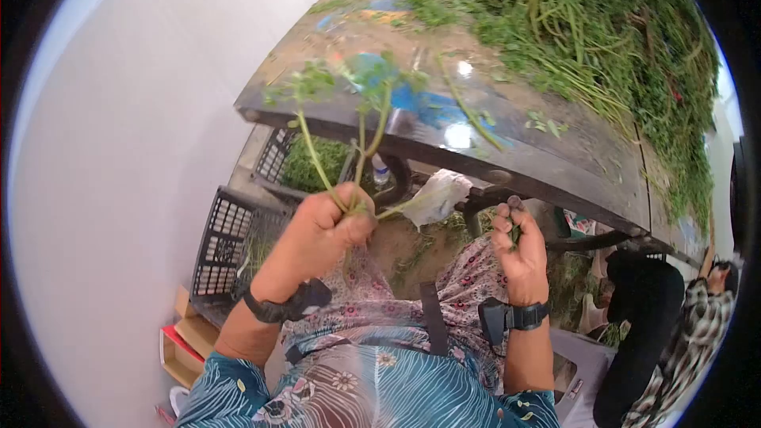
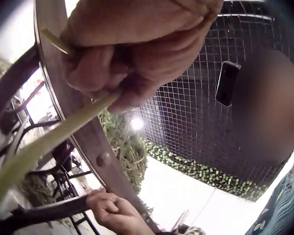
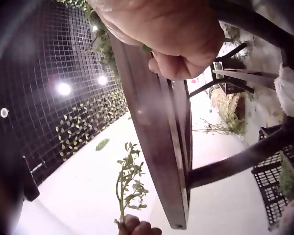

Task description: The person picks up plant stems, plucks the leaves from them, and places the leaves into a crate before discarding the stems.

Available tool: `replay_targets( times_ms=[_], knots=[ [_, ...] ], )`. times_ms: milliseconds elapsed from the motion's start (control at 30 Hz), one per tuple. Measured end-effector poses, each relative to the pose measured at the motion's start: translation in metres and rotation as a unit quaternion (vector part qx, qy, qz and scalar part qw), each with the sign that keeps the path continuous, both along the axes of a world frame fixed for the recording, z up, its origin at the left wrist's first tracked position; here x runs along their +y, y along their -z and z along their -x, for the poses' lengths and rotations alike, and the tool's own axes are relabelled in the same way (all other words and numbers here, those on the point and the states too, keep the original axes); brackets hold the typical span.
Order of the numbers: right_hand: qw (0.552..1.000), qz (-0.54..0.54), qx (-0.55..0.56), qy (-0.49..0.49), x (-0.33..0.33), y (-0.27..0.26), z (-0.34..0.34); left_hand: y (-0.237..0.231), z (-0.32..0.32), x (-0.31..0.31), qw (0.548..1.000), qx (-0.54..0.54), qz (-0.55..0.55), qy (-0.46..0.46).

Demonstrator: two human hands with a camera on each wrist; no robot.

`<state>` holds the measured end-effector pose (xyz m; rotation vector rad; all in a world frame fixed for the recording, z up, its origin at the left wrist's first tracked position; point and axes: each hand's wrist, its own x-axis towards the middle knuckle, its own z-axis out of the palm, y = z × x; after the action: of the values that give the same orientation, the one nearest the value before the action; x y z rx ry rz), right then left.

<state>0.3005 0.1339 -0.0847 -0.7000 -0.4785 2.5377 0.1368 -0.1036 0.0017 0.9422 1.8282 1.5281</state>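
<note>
My left hand grips a few leafy green stems by their lower ends, with the leafy tops spreading up in front of the table edge. One thick pale stem sticks out of the fist in the left wrist view. The same leafy sprig stands up from the left fingers in the right wrist view. To the right, below the table edge, my right hand has its fingers curled in, pinching a small bit of greenery that is mostly hidden.
A large heap of cut greens covers the far right of the wooden table; a loose stem lies near its edge. Black crates, a white plastic bag and a bottle are below. Another person sits at right.
</note>
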Motion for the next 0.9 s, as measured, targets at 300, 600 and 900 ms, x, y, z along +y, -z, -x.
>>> replay_targets(
  times_ms=[300, 600, 900],
  knots=[
    [0.981, 0.004, -0.111, -0.156, -0.053, 0.056, 0.025, 0.020, 0.029, -0.072, 0.985, -0.060, -0.047, -0.155],
    [0.968, -0.015, -0.130, -0.212, -0.074, 0.113, 0.074, 0.055, 0.039, -0.117, 0.963, -0.119, -0.029, -0.241],
    [0.846, -0.357, -0.030, -0.395, -0.119, 0.012, 0.173, 0.064, 0.034, -0.105, 0.962, -0.130, -0.013, -0.241]
  ],
)
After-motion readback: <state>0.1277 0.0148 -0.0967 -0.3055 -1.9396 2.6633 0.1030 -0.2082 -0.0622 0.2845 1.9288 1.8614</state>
